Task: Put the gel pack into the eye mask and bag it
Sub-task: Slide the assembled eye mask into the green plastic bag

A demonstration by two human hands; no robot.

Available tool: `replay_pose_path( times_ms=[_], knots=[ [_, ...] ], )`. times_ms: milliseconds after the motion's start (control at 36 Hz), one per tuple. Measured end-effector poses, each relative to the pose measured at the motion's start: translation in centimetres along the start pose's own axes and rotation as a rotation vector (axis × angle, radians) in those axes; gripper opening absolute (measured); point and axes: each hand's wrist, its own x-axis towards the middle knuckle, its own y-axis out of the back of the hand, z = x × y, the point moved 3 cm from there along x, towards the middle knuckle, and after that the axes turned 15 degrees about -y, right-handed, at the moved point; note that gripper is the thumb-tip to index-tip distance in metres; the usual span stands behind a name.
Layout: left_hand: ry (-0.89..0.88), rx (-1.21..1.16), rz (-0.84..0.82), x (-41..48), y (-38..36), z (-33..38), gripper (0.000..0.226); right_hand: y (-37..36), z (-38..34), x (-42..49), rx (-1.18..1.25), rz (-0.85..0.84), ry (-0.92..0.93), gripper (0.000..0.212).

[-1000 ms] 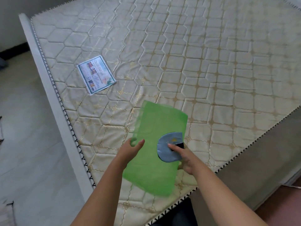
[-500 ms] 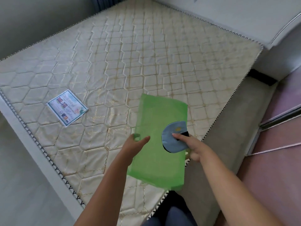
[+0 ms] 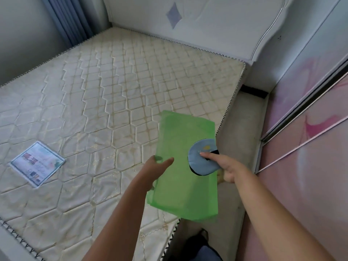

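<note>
A translucent green bag (image 3: 183,166) hangs flat in the air over the right edge of the mattress. My left hand (image 3: 154,170) pinches its left edge, thumb on top and fingers behind the film. A light blue eye mask (image 3: 202,157) with a black rim and a small yellow mark lies against the bag's right edge. My right hand (image 3: 224,164) grips the mask there, thumb pressed on its front. Only one rounded end of the mask shows. I see no gel pack; whether it is inside the mask cannot be told.
A cream quilted mattress (image 3: 103,102) fills the left and middle, with a printed label (image 3: 37,163) on it. A white padded headboard (image 3: 188,25) stands at the far end. Pink sliding wardrobe doors (image 3: 305,140) close off the right, beyond a narrow strip of floor (image 3: 243,129).
The view has swung to the right, bringing the headboard and wardrobe doors into sight. Both hands keep the same hold on the bag and the mask.
</note>
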Motion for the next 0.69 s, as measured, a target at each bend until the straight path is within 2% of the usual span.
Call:
replay_pose_path(
  times_ms=[56, 139, 250, 694],
  knots=[
    [0.003, 0.008, -0.023, 0.5, -1.2, 1.2, 0.069, 1.7, -0.6, -0.1, 0.007, 0.010, -0.005, 0.022],
    [-0.001, 0.002, -0.033, 1.5, -3.0, 3.0, 0.070, 4.2, -1.5, -0.1, 0.012, 0.023, -0.004, 0.035],
    [-0.029, 0.003, -0.038, 2.8, -5.3, 5.3, 0.070, 7.3, -2.9, 0.1, 0.018, 0.035, -0.004, 0.028],
    [-0.079, 0.049, -0.061, 8.7, -12.1, 11.0, 0.067, 15.7, -6.7, 2.4, 0.078, 0.068, -0.032, 0.026]
  ],
)
